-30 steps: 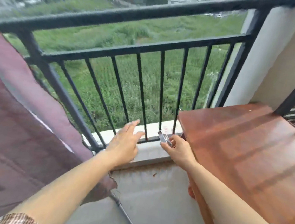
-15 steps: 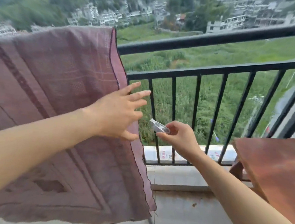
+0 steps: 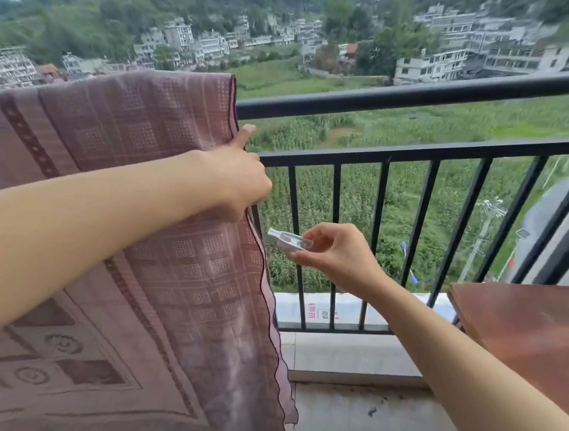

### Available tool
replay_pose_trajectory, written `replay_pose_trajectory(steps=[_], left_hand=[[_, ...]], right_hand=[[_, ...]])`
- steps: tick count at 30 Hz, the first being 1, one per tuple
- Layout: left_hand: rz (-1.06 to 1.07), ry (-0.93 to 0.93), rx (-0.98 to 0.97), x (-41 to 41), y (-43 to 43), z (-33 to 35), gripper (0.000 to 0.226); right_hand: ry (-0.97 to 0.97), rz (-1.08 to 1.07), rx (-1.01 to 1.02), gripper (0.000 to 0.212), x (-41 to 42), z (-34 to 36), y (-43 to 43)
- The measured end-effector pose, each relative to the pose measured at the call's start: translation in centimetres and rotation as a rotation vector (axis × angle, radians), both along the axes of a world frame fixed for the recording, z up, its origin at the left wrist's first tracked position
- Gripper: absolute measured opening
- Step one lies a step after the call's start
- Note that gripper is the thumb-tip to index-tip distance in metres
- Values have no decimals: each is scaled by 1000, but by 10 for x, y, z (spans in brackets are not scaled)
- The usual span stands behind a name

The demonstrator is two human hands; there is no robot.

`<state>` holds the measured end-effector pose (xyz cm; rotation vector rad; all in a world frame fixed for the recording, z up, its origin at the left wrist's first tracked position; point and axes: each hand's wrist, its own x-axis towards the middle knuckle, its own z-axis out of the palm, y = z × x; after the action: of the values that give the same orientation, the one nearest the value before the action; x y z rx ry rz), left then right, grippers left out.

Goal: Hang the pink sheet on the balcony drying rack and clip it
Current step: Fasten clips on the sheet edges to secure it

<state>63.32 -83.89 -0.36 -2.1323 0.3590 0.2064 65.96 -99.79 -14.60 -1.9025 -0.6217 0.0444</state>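
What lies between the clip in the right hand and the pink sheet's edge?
Nothing, in the head view: a bare gap separates the white clip from the edge of the pink sheet, which the left hand grips. Railing bars show behind.

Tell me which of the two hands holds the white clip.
The right hand pinches the clip; the left hand instead grips the edge of the pink sheet.

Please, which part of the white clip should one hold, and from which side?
Hold the clip by its right end, coming from the right, as the right hand pinches it now: its free end points left at the edge of the pink sheet that the left hand grips.
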Motion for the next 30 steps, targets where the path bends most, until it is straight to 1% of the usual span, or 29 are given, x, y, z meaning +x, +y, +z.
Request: replay_pose_trajectory(steps=[3,5,7,10,14,21,25,30], left_hand=[[-26,-35,-75,3,4,-1,22],[-64,-52,-80,4,7,-4,15],[-100,-73,-77,4,11,-6,21],[-143,-93,-91,5,20,-10,14],[-133,-91,-189,6,25,-12,5],[-130,-103,-253,2,30,-14,9],[-163,-116,-263,1,32,-15,7],[-187,-128,-281,1,33,-15,10]], right_hand=[[-22,37,-15,27,4,8,2],[-32,56,-37,27,8,13,3],[-40,78,-67,27,11,19,4],[-34,98,-84,26,16,25,11],[-45,97,-91,26,20,32,25],[-21,120,-93,21,23,29,36],[1,120,-77,25,23,27,35],[-20,112,-58,24,19,26,35]])
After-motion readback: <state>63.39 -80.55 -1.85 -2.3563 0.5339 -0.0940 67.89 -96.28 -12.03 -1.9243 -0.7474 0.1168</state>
